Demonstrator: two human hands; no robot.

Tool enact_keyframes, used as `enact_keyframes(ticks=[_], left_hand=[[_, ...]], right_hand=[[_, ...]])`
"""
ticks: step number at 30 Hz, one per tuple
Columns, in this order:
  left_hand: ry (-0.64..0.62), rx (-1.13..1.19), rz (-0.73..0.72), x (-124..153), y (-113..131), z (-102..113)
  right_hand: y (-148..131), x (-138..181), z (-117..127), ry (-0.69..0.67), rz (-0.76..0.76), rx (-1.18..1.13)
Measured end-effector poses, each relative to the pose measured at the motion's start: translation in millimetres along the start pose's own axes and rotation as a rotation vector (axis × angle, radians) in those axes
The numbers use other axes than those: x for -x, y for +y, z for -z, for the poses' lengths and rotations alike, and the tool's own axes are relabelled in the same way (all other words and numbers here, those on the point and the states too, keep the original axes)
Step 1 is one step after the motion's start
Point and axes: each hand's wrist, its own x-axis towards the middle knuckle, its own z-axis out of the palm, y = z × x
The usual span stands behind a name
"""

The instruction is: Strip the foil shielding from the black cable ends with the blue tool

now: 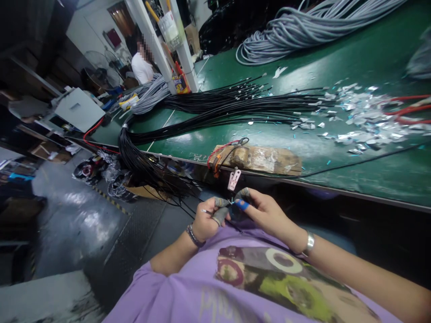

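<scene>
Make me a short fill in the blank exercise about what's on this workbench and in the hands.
1. The table top is ____.
2. The long bundle of cables draped over its edge is ____.
3. The right hand wears a ____ fingertip cover.
4. The left hand and right hand pinch a thin ____.

Missing: green; black; blue; wire

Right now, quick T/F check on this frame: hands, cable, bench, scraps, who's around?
1. Both hands, left hand and right hand, pinch a thin black cable end between them. True.
2. The bench top is red. False: green.
3. Shiny foil scraps litter the bench. True.
4. The black cable bundle lies wholly on the bench. False: it droops over the edge.
5. Nobody else is visible. False: a person in white stands behind.
</scene>
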Motion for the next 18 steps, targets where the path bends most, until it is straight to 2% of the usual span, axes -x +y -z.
enact_keyframes(ticks=[5, 8, 12, 15, 18], left_hand=[[-0.017, 0.011, -0.007, 1, -1, -1], [-0.019, 0.01, -0.009, 0, -2, -1], [-0.017, -0.022, -0.007, -2, -5, -1], [-0.01, -0.133, -0.077, -4, -7, 0], [-0.022, -0.267, -0.192, -4, -6, 1]], right_hand=[[5, -1, -5, -0.095, -0.227, -0.24], [6, -1, -5, -0.117, -0.248, -0.267], [1, -1, -1, -0.042, -0.109, -0.061], [-6, 1, 4, -0.004, 0.079, 0.279], [-10, 3, 7, -0.042, 0.249, 0.595]])
